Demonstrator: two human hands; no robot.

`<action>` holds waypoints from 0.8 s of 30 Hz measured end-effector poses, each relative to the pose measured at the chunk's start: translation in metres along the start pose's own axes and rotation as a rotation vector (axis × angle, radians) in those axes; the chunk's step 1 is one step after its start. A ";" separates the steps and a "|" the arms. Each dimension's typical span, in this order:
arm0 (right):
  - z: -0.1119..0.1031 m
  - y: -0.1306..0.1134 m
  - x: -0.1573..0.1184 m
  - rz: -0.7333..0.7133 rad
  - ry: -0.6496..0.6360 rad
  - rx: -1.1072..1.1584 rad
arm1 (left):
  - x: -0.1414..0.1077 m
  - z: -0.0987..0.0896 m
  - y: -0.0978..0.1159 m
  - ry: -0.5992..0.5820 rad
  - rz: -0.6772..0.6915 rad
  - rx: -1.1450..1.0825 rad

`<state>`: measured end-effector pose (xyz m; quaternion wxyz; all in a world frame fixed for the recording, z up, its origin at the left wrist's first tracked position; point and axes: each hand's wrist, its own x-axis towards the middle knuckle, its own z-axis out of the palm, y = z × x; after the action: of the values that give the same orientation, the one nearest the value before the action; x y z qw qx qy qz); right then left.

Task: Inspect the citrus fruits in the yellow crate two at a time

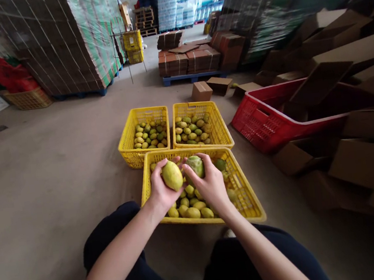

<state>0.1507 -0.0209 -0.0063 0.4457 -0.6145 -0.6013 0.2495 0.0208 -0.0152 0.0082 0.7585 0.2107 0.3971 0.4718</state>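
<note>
My left hand (162, 189) is closed around a yellow-green fruit (172, 176). Close beside it, my right hand (210, 183) grips a darker green fruit (195, 165), its fingers and thumb wrapped round the sides. Both hands are above the near yellow crate (246, 196), which holds several yellow and green fruits (193, 212). Beyond it stand two more yellow crates side by side, the back left crate (127, 141) and the back right crate (220, 128), each with several fruits inside.
A red crate (260, 123) with cardboard in it stands at the right, among piled open boxes (369, 162). Farther back are a blue pallet (195, 77) with stacked flat cardboard (202, 60), a small box (201, 91) and wrapped stacks. My knees flank the near crate's front.
</note>
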 end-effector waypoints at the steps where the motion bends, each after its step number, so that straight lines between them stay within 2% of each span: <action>1: 0.002 0.000 -0.001 -0.019 -0.006 -0.050 | -0.001 0.002 -0.003 -0.017 0.017 -0.012; 5: 0.009 0.001 -0.007 -0.084 -0.166 -0.184 | 0.002 0.007 -0.013 0.007 -0.001 0.011; 8: 0.013 0.001 -0.012 -0.229 -0.232 -0.250 | 0.008 0.004 -0.017 0.031 0.011 -0.161; 11: 0.017 0.000 -0.016 -0.351 -0.178 -0.297 | 0.013 0.000 -0.018 0.033 0.011 -0.398; 14: 0.020 -0.001 -0.020 -0.426 -0.106 -0.275 | 0.014 -0.003 -0.016 0.068 -0.073 -0.453; 16: 0.021 -0.001 -0.023 -0.496 -0.073 -0.256 | 0.013 -0.003 -0.012 0.082 -0.069 -0.461; 18: 0.022 0.000 -0.028 -0.616 -0.052 -0.257 | 0.011 -0.003 -0.008 0.030 -0.045 -0.462; 21: 0.021 0.000 -0.033 -0.815 -0.001 -0.250 | 0.012 -0.002 -0.003 -0.127 -0.080 -0.404; 24: 0.014 -0.002 -0.034 -0.851 0.112 -0.144 | 0.016 -0.004 0.004 -0.208 -0.022 -0.325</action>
<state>0.1326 -0.0497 -0.0195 0.4967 -0.3540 -0.7918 -0.0330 0.0191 0.0004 0.0023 0.8245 0.1291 0.2372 0.4972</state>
